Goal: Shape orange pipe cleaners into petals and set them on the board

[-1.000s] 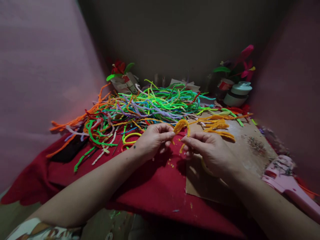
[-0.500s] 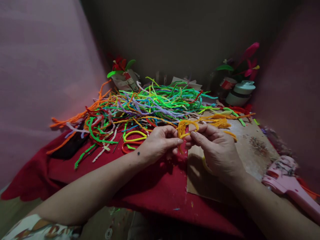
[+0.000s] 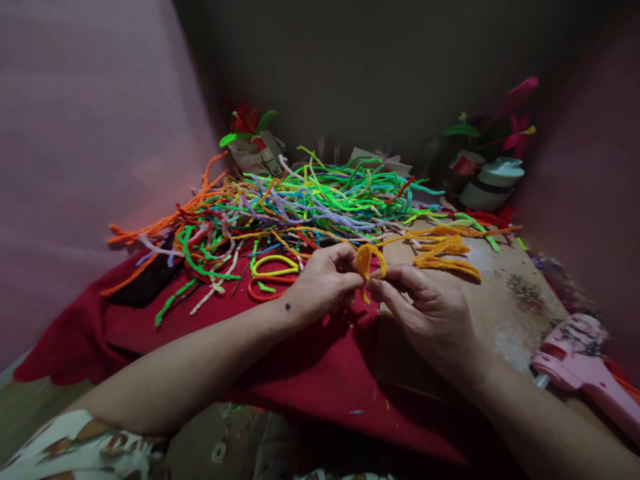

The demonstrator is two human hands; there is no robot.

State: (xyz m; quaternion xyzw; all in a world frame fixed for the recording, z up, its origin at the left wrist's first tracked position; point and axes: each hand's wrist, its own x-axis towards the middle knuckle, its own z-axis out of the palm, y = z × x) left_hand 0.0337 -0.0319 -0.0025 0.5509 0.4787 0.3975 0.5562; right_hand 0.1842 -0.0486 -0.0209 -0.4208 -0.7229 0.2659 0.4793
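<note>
An orange pipe cleaner [image 3: 369,259] bent into a small loop stands between my two hands, just above the red cloth [image 3: 310,363]. My left hand [image 3: 323,283] pinches the loop's base from the left. From the right, my right hand [image 3: 430,313] pinches the same spot, fingertips meeting the left hand's. Behind them lies a big tangled pile of pipe cleaners [image 3: 300,203] in green, orange, purple and blue. A few loose orange pieces [image 3: 445,250] lie on a brown board [image 3: 505,293] to the right.
Yellow and red loops [image 3: 270,277] lie on the cloth left of my hands. A pink tool [image 3: 583,367] rests at the right edge. A white jar [image 3: 493,183] and artificial flowers [image 3: 517,110] stand at back right, a small box with a red flower [image 3: 253,143] at back left.
The orange pipe cleaner has been bent from a wide arc into a tight small loop. Both hands drew together and now pinch its base. The view shifted slightly.
</note>
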